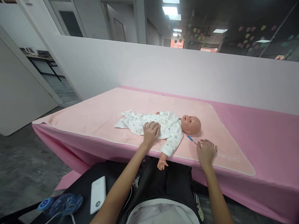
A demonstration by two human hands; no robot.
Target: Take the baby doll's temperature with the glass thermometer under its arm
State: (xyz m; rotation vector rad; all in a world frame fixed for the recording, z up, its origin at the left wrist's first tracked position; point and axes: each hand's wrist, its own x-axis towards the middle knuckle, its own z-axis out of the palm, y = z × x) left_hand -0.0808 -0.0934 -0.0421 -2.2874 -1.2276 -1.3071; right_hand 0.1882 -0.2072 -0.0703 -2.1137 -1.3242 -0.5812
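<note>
A baby doll (191, 125) in a white patterned sleepsuit (149, 119) lies on its back on a peach mat (100, 112), head to the right. My left hand (151, 132) rests with fingers laid over the middle of the doll's suit. The doll's near arm hangs over the table edge, its small hand (162, 164) above my lap. Below the doll's head lies a thin stick with a blue end (190, 138). My right hand (206, 151) is on the mat, fingers apart, its thumb at the stick's thin end; whether they touch I cannot tell.
A pink cloth (263, 130) covers the table under the mat. Behind stands a white half wall (187, 71) with glass above. At lower left, a white power bank (98, 193) and a blue plastic bottle (64, 203) lie on a black chair (81, 183), with a cable.
</note>
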